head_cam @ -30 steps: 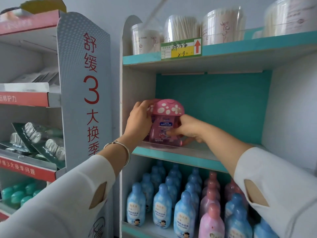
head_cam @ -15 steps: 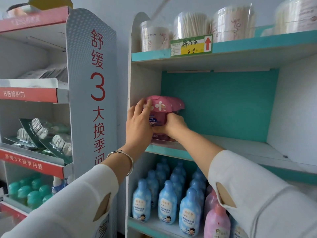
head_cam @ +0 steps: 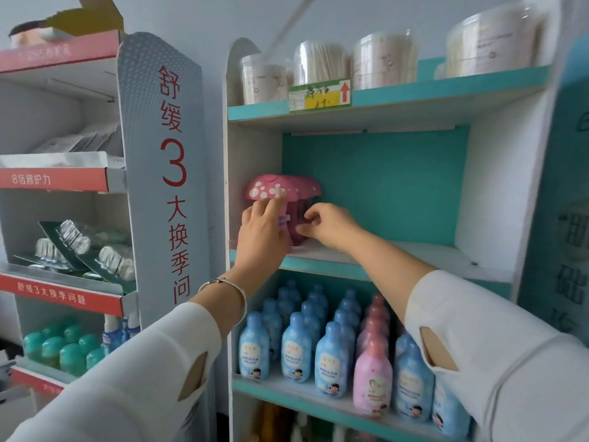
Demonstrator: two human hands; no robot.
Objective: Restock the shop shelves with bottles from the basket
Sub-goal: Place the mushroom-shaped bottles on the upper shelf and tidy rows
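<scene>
Mushroom bottle (head_cam: 271,193) on shelf (head_cam: 430,256) | left hand (head_cam: 261,239) fingers (head_cam: 271,206) now flat on it | right hand (head_cam: 331,228) grip unclear

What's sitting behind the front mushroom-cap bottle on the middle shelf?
More pink mushroom-cap bottles stand behind it; their bodies are mostly hidden by the front bottle, left hand and right hand.

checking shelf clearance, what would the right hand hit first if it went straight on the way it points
The right hand points left at the rear pink mushroom-cap bottle, which it would meet first; it may be touching it now, as depth is unclear. Beyond that stands the shelf's white side wall.
</scene>
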